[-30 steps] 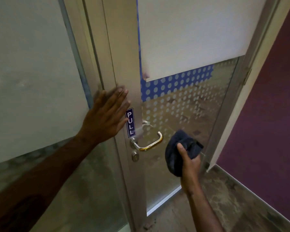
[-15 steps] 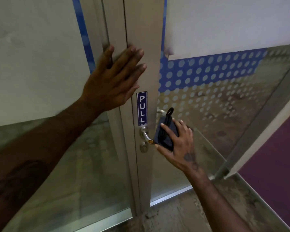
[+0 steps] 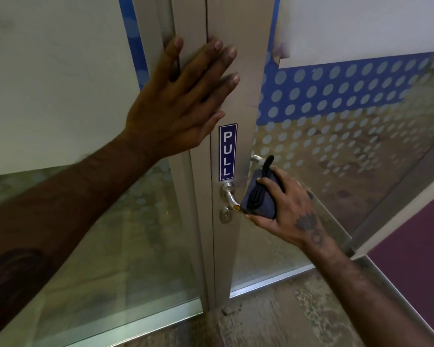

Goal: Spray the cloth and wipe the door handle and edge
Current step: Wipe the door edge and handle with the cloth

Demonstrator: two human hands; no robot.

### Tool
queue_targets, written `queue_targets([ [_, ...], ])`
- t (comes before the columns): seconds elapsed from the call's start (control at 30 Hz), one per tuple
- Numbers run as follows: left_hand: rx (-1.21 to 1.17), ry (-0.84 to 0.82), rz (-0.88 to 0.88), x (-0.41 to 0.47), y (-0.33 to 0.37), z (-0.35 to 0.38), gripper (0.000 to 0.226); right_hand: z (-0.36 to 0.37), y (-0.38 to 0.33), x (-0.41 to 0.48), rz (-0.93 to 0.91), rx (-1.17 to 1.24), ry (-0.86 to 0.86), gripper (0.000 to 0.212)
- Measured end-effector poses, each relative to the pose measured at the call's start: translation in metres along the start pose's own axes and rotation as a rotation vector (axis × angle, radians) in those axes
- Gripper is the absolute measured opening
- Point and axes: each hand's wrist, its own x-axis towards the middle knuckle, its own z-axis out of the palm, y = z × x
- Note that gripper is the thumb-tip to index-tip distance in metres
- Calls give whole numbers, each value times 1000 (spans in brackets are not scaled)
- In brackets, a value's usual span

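Observation:
A dark blue-grey cloth (image 3: 259, 196) is wrapped over the lever of the metal door handle (image 3: 228, 194), hiding most of it. My right hand (image 3: 290, 206) grips the cloth around the handle. Only the handle's silver base and a bit of gold show at the cloth's left. My left hand (image 3: 183, 101) lies flat, fingers spread, across the seam between the aluminium door edge (image 3: 238, 101) and the fixed frame, above a blue PULL sticker (image 3: 227, 152).
A round keyhole (image 3: 225, 217) sits just below the handle. The door has frosted glass with a blue dotted band (image 3: 336, 86). A fixed glass panel (image 3: 85, 221) stands at the left. A purple wall (image 3: 416, 246) is at the right. Mottled floor lies below.
My right hand brought the cloth up from below right and closed it over the handle. The door swung shut towards the frame. My left hand stays pressed on the frame, and the view has moved closer.

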Motion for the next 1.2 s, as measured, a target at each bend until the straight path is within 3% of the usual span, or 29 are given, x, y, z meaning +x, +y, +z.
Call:
queue_targets([
  [0.2,24,-9,4,1,0,1,59,36,-40,-5,250,18,322,75],
  [0.47,37,17,19,-3,-2,2,60,61,-133,20,496,-77,276,79],
  [0.53,40,22,18,-4,-3,3,60,65,-128,9,350,-90,291,69],
  [0.67,34,41,20,-2,-1,5,61,63,-84,-19,-147,-240,314,41],
  [0.73,23,47,17,-3,-1,5,62,57,-68,-17,-264,-306,340,33],
  [1.03,45,46,27,-1,-1,5,62,51,-35,-7,-390,-280,446,22],
  [1.2,40,50,5,-2,0,6,61,44,10,-10,-446,-115,371,36],
])
